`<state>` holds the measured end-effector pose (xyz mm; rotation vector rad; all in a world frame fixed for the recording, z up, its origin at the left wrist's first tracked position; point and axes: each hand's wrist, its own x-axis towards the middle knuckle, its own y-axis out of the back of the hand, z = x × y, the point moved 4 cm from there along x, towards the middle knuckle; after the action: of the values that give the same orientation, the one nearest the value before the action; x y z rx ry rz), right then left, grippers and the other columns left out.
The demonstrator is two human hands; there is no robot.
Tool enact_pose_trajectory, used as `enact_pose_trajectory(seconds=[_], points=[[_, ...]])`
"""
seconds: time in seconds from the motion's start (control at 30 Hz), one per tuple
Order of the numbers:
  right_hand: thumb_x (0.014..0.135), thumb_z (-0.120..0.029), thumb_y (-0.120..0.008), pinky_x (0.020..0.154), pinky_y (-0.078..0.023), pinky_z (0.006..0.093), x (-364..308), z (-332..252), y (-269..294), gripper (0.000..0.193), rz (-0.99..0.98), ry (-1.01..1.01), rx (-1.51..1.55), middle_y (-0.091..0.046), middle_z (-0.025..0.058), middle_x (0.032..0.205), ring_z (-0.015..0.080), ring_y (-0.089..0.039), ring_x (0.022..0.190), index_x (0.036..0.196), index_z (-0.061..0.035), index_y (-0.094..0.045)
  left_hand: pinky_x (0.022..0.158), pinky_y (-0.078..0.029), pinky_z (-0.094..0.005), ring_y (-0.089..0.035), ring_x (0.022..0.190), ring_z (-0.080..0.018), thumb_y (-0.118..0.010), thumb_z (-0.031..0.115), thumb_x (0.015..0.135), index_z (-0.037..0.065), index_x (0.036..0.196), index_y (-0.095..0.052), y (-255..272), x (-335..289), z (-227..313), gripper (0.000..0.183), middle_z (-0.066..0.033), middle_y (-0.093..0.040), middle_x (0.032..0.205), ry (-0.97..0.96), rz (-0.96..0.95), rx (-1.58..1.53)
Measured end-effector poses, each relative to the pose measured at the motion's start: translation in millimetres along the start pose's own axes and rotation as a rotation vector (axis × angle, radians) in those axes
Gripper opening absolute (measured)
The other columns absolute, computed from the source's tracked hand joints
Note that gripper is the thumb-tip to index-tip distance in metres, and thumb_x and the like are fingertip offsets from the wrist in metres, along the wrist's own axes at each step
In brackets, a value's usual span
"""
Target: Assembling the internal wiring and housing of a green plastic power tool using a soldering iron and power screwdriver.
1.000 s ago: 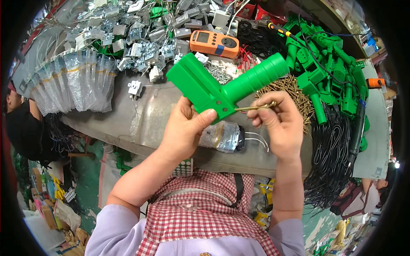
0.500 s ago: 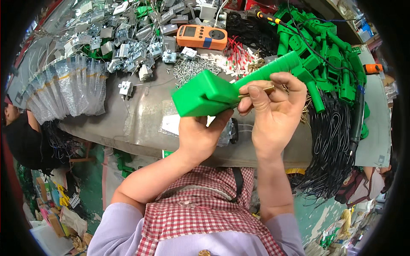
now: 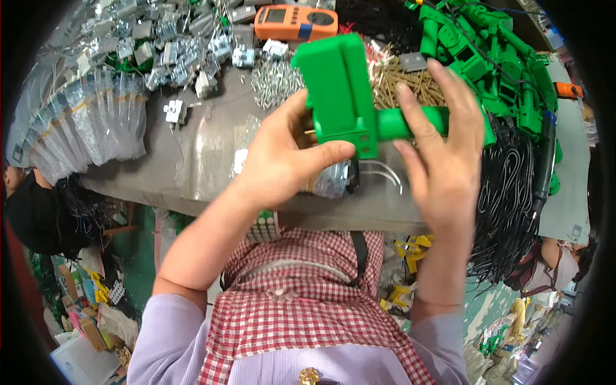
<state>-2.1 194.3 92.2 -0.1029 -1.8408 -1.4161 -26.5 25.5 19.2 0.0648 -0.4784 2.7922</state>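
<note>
My left hand is closed around the box-shaped end of a green plastic housing, thumb lying along its lower face. Out to the right runs the housing's round tubular part. A short brass-coloured pin shows at the housing's left side, by my left fingers. My right hand is slightly blurred, its fingers spread over the tube. Whether they touch it I cannot tell. Behind the tube lies a pile of brass-coloured pins, and left of the housing is a heap of small silver screws.
An orange meter lies at the back, beside many white-and-metal switch parts. Clear plastic bags fan out at the left. More green housings and bundled black cables are at the right. Another person's dark sleeve shows far left.
The green housing has been turned, its box end now upright. My right hand has let go of the brass-coloured pin and opened, moving right. The view has shifted slightly.
</note>
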Motion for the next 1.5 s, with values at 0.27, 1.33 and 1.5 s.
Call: enact_pose_trajectory(seconds=[0.27, 1.33, 1.5], points=[[0.063, -0.006, -0.072, 0.093, -0.040, 0.0416, -23.1, 13.6, 12.7, 0.052, -0.207, 0.006, 0.231, -0.062, 0.0120, 0.104, 0.0309, -0.058, 0.101, 0.115, -0.0064, -0.063, 0.098, -0.038, -0.0429, -0.048, 0.114, -0.0323, -0.080, 0.026, 0.067, 0.004, 0.128, -0.047, -17.1, -7.3, -16.8, 0.073, -0.0168, -0.048, 0.123, -0.284, -0.387, 0.719], [0.081, -0.012, -0.062, 0.093, -0.042, 0.0428, -59.9, 177.8, 76.9, 0.033, 0.132, -0.621, -0.418, -0.058, 0.0176, 0.113, 0.0354, -0.053, 0.105, 0.113, -0.0032, -0.058, 0.085, -0.043, -0.0429, -0.052, 0.092, -0.0353, -0.082, 0.017, 0.052, -0.006, 0.107, -0.055, -19.2, -8.4, -30.3, 0.066, -0.0171, -0.057, 0.096, -0.323, -0.232, 1.307], [0.074, -0.024, -0.070, 0.090, -0.045, 0.0457, -96.0, 260.0, 133.2, 0.068, -0.201, -1.041, -0.618, -0.060, 0.0272, 0.111, 0.0396, -0.058, 0.107, 0.134, -0.0030, -0.045, 0.086, -0.042, -0.0435, -0.051, 0.092, -0.0350, -0.083, 0.019, 0.052, -0.006, 0.107, -0.056, -17.7, -12.3, -29.7, 0.066, -0.0167, -0.056, 0.095, -0.264, -0.241, 1.292]])
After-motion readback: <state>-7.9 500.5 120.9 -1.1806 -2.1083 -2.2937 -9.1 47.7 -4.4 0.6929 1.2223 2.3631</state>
